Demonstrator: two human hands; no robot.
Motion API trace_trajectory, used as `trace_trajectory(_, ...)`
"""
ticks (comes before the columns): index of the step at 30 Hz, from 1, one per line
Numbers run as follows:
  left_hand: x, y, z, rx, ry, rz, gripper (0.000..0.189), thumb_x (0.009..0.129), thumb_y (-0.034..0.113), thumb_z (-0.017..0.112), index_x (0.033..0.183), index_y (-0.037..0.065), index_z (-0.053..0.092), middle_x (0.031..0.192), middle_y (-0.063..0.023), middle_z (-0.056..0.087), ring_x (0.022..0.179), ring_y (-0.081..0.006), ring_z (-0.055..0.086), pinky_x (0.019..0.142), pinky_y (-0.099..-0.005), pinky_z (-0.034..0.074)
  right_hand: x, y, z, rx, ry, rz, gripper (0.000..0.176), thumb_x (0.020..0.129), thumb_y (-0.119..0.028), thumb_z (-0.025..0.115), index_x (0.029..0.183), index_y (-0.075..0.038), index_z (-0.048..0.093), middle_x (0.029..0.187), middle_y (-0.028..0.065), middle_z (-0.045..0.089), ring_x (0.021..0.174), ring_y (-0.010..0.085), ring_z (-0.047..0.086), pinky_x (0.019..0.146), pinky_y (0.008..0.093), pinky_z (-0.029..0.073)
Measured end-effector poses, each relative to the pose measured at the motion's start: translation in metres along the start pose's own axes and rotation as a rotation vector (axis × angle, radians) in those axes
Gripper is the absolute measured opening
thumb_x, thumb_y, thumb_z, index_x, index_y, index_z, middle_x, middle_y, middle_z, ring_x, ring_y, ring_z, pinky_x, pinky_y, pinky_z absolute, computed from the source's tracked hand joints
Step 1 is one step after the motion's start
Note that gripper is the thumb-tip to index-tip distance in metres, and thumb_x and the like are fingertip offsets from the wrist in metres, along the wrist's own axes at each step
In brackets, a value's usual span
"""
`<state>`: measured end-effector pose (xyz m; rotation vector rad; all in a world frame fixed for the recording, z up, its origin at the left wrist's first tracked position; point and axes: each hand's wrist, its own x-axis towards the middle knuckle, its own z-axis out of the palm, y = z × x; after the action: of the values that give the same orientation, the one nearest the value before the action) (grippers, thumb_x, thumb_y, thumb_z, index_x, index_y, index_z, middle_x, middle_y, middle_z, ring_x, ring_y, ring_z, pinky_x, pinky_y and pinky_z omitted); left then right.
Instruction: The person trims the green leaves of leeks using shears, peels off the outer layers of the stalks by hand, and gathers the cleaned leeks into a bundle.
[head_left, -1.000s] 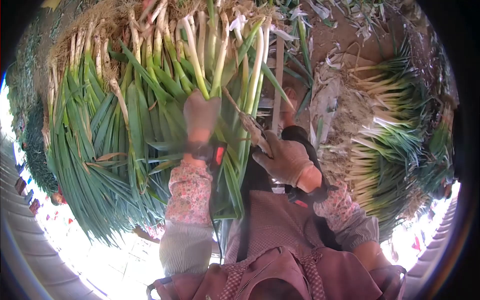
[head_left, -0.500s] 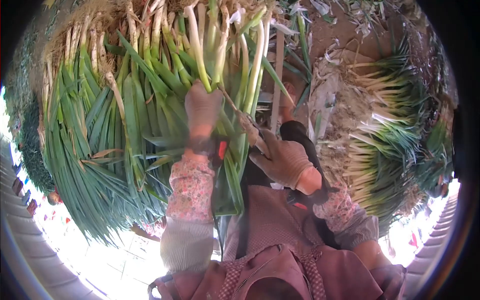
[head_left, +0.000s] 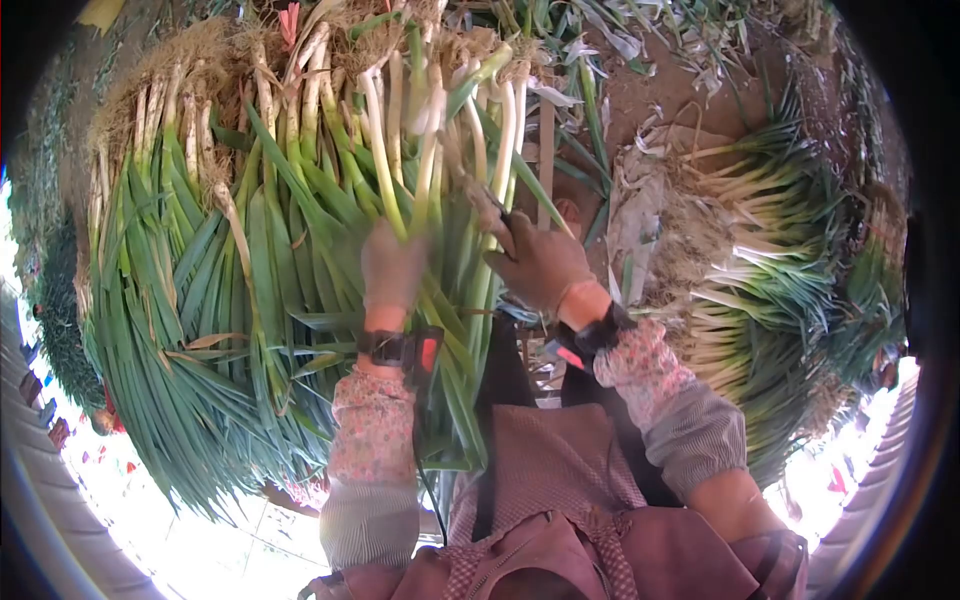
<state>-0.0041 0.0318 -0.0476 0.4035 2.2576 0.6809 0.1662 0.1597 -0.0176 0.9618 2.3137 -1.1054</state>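
Observation:
My left hand (head_left: pixel 393 265), gloved and blurred by motion, is closed round the green part of a leek (head_left: pixel 379 140) with a white stem. My right hand (head_left: pixel 543 262), also gloved, grips the handle of a knife (head_left: pixel 486 208), whose blade points up and left in among the white stems. A second pale leek (head_left: pixel 430 150) stands just right of the one in my left hand. Both hands are over the right end of a large pile of leeks (head_left: pixel 260 220), roots at the top and leaves hanging down.
To the right, a row of thinner green onions (head_left: pixel 770 270) lies beside dry roots and scraps (head_left: pixel 675 250). Loose peelings (head_left: pixel 610 40) lie on the brown ground at the top. A thin wooden strip (head_left: pixel 546 150) stands above my right hand.
My right hand has moved up and left with the knife, whose blade is now higher among the stems. My left hand is lower in view, and the leeks by it have shifted down too.

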Motion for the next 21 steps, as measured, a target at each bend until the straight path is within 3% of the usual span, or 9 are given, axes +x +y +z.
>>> trace_trajectory(5,-0.005,0.004,-0.008,-0.131,-0.082,-0.039,0.028,0.078,0.012,0.069,0.099,-0.005,0.064,0.079,-0.0114,0.067,0.066,-0.0183,0.062,0.064,-0.0333,0.052,0.064,0.032,0.020,-0.024,-0.033,0.061,0.051,0.091,-0.051,0.053,0.128,-0.016,0.054,0.097,0.0182,0.068,0.092,0.0399,0.067,0.081,0.0510,0.051)
trace_trajectory(6,-0.001,-0.012,-0.005,-0.176,-0.102,-0.031,0.027,0.078,0.011,0.068,0.100,-0.005,0.063,0.080,-0.0106,0.067,0.065,-0.0178,0.062,0.063,-0.0326,0.053,0.071,0.028,0.012,-0.054,-0.054,0.120,0.049,0.092,-0.050,0.052,0.131,-0.021,0.053,0.108,0.0173,0.066,0.097,0.0395,0.066,0.081,0.0504,0.051)
trace_trajectory(9,0.001,-0.027,-0.008,-0.320,-0.183,-0.046,0.028,0.081,0.011,0.067,0.104,-0.005,0.062,0.081,-0.0087,0.066,0.065,-0.0165,0.062,0.060,-0.0300,0.052,0.090,0.026,-0.007,-0.014,-0.132,0.170,0.051,0.091,-0.051,0.052,0.131,-0.019,0.054,0.109,0.0174,0.066,0.098,0.0396,0.065,0.082,0.0503,0.051)
trace_trajectory(12,-0.004,-0.030,-0.020,-0.454,-0.230,-0.095,0.031,0.083,0.012,0.067,0.109,-0.005,0.062,0.079,-0.0075,0.064,0.063,-0.0158,0.062,0.057,-0.0283,0.051,0.083,0.021,-0.012,0.006,-0.079,0.006,0.055,0.090,-0.045,0.054,0.121,0.001,0.056,0.101,0.0237,0.069,0.098,0.0404,0.066,0.088,0.0484,0.051)
trace_trajectory(14,-0.014,-0.027,-0.029,-0.525,-0.256,-0.165,0.033,0.084,0.013,0.068,0.111,-0.005,0.062,0.077,-0.0068,0.063,0.062,-0.0150,0.061,0.055,-0.0276,0.050,0.069,0.021,-0.008,-0.008,-0.133,-0.012,0.056,0.088,-0.050,0.056,0.124,-0.007,0.056,0.098,0.0226,0.069,0.094,0.0410,0.067,0.084,0.0501,0.051)
trace_trajectory(18,-0.064,0.057,-0.087,-0.561,-0.236,-0.269,0.034,0.085,0.017,0.069,0.110,-0.004,0.062,0.074,-0.0051,0.060,0.059,-0.0121,0.059,0.050,-0.0262,0.046,0.046,0.025,0.001,0.028,-0.194,0.045,0.053,0.088,-0.048,0.058,0.125,-0.011,0.057,0.094,0.0235,0.069,0.089,0.0414,0.067,0.079,0.0513,0.051)
trace_trajectory(20,-0.090,0.100,-0.122,-0.532,-0.036,-0.188,0.039,0.085,0.019,0.069,0.113,-0.007,0.060,0.073,-0.0049,0.058,0.059,-0.0117,0.058,0.049,-0.0255,0.045,0.037,0.028,-0.002,0.084,-0.147,0.058,0.051,0.089,-0.046,0.059,0.124,-0.010,0.057,0.093,0.0241,0.068,0.089,0.0414,0.067,0.078,0.0505,0.050)
trace_trajectory(21,-0.095,0.113,-0.138,-0.538,-0.002,-0.012,0.041,0.085,0.019,0.069,0.115,-0.007,0.058,0.073,-0.0051,0.057,0.059,-0.0119,0.058,0.049,-0.0254,0.045,0.033,0.028,-0.010,0.117,-0.106,0.061,0.050,0.089,-0.044,0.060,0.123,-0.009,0.057,0.092,0.0243,0.068,0.089,0.0415,0.067,0.077,0.0495,0.050)
